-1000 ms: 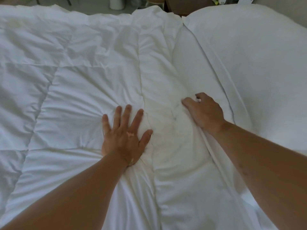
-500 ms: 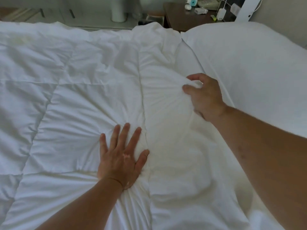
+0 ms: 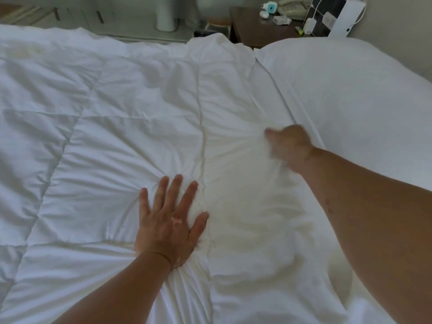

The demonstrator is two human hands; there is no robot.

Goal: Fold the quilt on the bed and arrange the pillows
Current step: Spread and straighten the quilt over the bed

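Only the right hand (image 3: 289, 146) has really changed: half a second ago it pinched a ridge of the quilt (image 3: 117, 148) at centre right. Now it is a blur in nearly the same spot, so I cannot tell whether it still holds cloth or has let go. Over that time the left hand (image 3: 167, 223) has stayed put at lower centre, fingers straight and spread, pressing flat into the padding.

The quilt covers the left and middle of the frame, its edge running just beside the pillow (image 3: 350, 101) at upper right. Creases fan out from both hands.

If the right hand tugs while the left pins, the cloth will likely bunch along the seam between them and the fold will come out crooked. A loose hold could slip off. A wide sweep could also knock the pillow out of place.
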